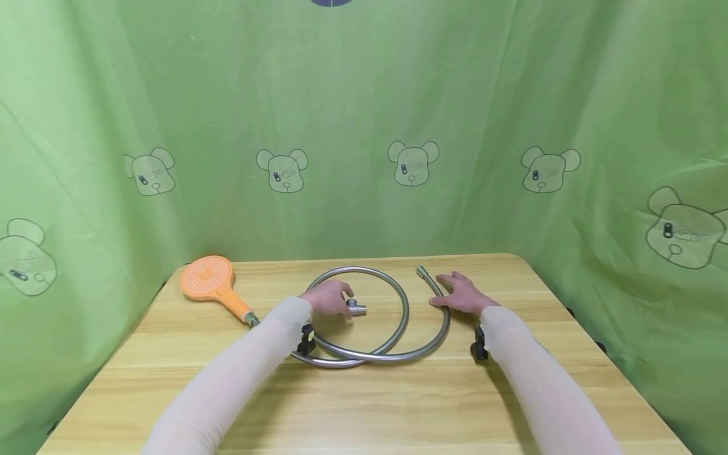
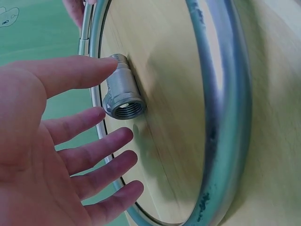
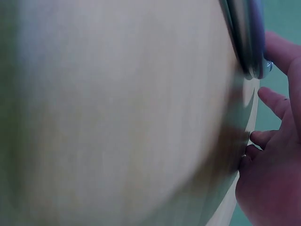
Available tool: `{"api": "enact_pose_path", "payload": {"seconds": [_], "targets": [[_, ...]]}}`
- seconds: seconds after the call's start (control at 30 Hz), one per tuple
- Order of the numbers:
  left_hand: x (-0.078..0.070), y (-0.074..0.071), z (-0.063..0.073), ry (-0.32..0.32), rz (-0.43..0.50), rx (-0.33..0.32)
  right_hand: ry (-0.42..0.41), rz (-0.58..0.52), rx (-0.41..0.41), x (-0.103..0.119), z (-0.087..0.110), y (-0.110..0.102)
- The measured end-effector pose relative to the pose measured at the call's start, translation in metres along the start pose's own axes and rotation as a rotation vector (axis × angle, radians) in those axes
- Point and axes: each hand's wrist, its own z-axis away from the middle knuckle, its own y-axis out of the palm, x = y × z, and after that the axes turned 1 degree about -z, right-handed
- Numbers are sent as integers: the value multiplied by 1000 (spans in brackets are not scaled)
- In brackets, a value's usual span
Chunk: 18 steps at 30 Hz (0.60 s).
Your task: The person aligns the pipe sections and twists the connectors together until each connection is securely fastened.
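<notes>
My left hand (image 1: 330,298) reaches over the coiled metal shower hose (image 1: 406,309), beside a small metal pipe fitting (image 2: 124,89) with threaded ends. In the left wrist view its fingers are spread, and the thumb tip overlaps the fitting's far threaded end. My right hand (image 1: 463,296) is by the hose's free end (image 1: 421,272) on the right. Its thumb lies at the hose, with the other fingers loosely extended beyond it. An orange shower head (image 1: 207,278) lies face up at the back left, joined to the hose's other end.
Everything lies on a wooden table (image 1: 364,411) with its far edge against a green curtain (image 1: 352,208) printed with bear heads. Green cloth also hangs along both sides. The hose crosses over itself near the middle of the table.
</notes>
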Motion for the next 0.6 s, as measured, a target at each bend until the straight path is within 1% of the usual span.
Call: {"api": "enact_pose_path", "payload": {"seconds": [0.13,0.23,0.43,0.6], "targets": [[-1,2,-1,-10,-21,0,13,5,14,3,-1,1],[-2,3,-1,-17,-38,-9,6,21,14,3,-2,1],[-3,5,-3,-25,-37,-2,24,67,19,3,-6,2],[-3,6,-6,-27,-53,-12,25,82,0,1,-8,3]]}}
